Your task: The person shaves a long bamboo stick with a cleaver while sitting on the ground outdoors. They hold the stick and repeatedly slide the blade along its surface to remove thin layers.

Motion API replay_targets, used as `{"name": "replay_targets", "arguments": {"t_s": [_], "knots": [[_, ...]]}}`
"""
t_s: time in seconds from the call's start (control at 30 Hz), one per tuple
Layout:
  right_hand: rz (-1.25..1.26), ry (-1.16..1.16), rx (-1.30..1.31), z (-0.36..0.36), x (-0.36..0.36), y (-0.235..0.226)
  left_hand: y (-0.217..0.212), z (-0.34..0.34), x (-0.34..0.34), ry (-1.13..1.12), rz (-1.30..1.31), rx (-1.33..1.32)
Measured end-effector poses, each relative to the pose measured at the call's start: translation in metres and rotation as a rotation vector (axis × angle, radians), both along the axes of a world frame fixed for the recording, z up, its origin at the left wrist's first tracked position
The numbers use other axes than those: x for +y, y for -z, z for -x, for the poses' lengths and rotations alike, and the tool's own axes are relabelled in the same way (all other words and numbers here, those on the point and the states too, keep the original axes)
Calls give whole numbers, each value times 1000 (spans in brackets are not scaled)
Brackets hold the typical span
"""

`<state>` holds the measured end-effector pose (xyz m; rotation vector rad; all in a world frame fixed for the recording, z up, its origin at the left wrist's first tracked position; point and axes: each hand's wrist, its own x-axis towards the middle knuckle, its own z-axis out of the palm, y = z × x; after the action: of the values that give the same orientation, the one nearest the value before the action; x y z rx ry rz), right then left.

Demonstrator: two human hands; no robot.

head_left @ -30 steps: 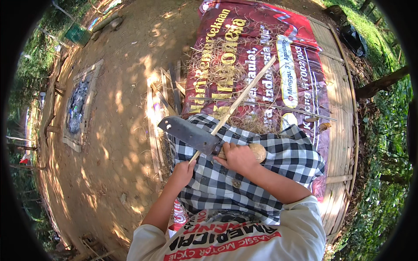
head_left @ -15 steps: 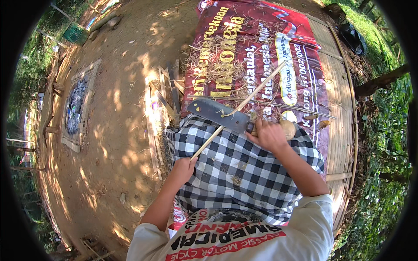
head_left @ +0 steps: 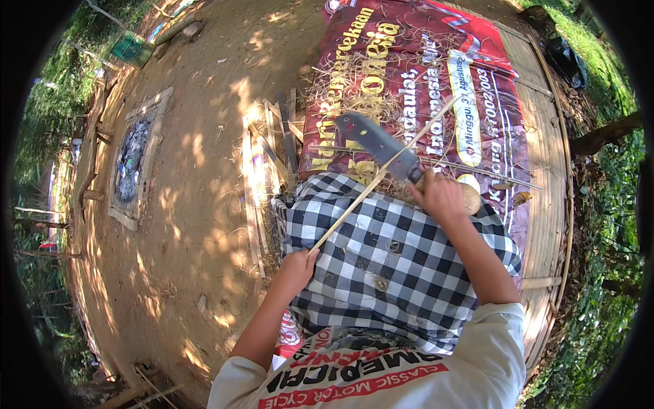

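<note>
A broad, dark-bladed cleaver point(head_left: 379, 144) is in my right hand point(head_left: 441, 196), its fingers wrapped round the handle. The round wooden butt point(head_left: 471, 200) of that handle sticks out to the right of the hand. My left hand point(head_left: 296, 271) is closed on the near end of a thin pale bamboo strip point(head_left: 349, 210), which slants away to the far right. The blade crosses the strip around its middle, seemingly touching it. Under both hands a black-and-white checked cloth point(head_left: 361, 255) covers my lap.
Curly shavings point(head_left: 371, 102) lie scattered over a dark red printed banner point(head_left: 501, 146), spread on a bamboo-slat platform point(head_left: 541, 204). Another thin strip point(head_left: 477, 170) lies across the banner. Split wood pieces point(head_left: 255, 198) lean at the platform's left. A framed ash pit point(head_left: 133, 160) is on the dirt ground.
The cleaver has moved farther away along the strip, and its blade now points more toward the far side. My left hand still grips the strip. The whole view has shifted slightly.
</note>
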<state>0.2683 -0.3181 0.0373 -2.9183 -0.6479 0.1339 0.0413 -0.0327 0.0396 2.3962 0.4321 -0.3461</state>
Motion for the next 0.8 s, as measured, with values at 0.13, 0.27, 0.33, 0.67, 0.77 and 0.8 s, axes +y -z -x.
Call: {"name": "replay_targets", "arguments": {"t_s": [0.13, 0.27, 0.33, 0.67, 0.77, 0.8], "knots": [[15, 41, -70, 14, -16, 0, 3, -17, 4, 81, -50, 18], [-55, 98, 25, 14, -4, -3, -4, -16, 1, 71, -54, 43], [-129, 94, 47, 12, 1, -3, 6, -9, 6, 80, -83, 45], [-436, 100, 233, 18, 4, -20, 6, -9, 7, 40, -19, 52], [-535, 122, 316, 15, 7, -27, 13, -6, 7, 27, -17, 8], [-577, 118, 321, 17, 8, -26, 15, -5, 7, 26, -18, -9]]}}
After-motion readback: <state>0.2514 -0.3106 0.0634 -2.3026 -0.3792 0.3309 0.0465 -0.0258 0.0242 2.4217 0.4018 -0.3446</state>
